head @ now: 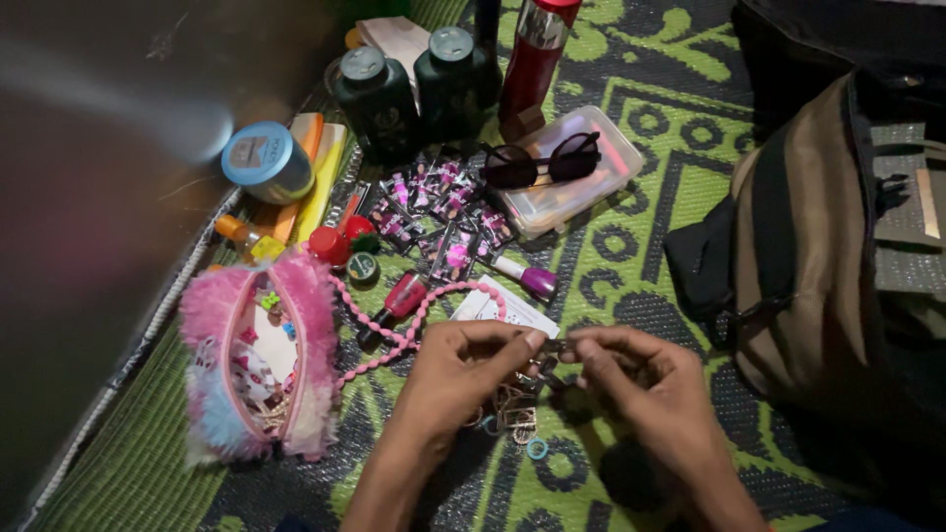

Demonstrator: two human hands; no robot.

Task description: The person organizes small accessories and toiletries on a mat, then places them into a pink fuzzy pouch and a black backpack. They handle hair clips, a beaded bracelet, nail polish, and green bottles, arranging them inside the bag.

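Best to keep left hand [463,369] and right hand [631,379] pinched narrow on the small clip [552,347], over the mat [631,246] beside the fluffy pouch [258,360].

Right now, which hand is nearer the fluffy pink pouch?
Left. The left hand is just right of the fluffy pink pouch; the right hand is farther right, beyond the left.

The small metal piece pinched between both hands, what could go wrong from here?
1. The small metal piece is held only by fingertips of the left hand and right hand; if it slips, it could vanish in the patterned mat.
2. The pile of clips directly beneath might snag or scatter.
3. The dim light makes fine work error-prone.
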